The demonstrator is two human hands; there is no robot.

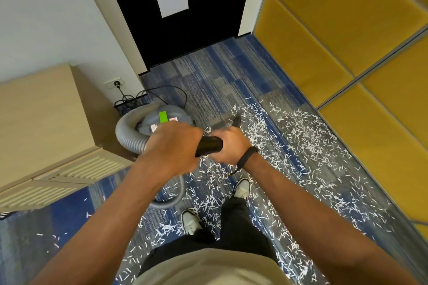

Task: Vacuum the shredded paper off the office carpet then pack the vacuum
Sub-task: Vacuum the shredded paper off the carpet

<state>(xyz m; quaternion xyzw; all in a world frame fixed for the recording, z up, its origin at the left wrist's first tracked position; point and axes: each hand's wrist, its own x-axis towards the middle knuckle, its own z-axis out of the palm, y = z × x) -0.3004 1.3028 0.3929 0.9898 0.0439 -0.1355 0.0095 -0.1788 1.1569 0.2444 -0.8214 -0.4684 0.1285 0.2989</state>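
**2 hands on the wand, paper all over the carpet**

The person stands on the blue and grey carpet (222,71) with both arms stretched forward. The left hand (172,146) has its fingers curled down around the spot where the grey ribbed hose (126,133) meets the black wand (209,145). The right hand (231,146) grips the same wand just beside it, at 3 o'clock from the left hand, fingers wrapped round the tube and a black wristband (247,157) on the wrist. Between the 2 hands a short bare stretch of the black tube shows. Past the right hand, toward 12 o'clock, the dark nozzle (236,120) sits low near the carpet, at the near edge of the scattered strips.

The grey vacuum canister (169,114), marked with a green label, sits on the floor at 11 o'clock from the hands, close to a pale wooden cabinet (41,127). The hose loops out of the canister, up to the left hand, and another bend of it lies on the carpet below the left forearm. A black cord (162,92) runs from the canister area to a wall socket (115,83) at 10 o'clock.

Shredded paper (301,141) covers the carpet thickly from 12 to 4 o'clock, reaching toward the yellow padded wall (347,41), and lies around the 2 pale sneakers (191,221) too. A dark door (208,18) stands at 12 o'clock.
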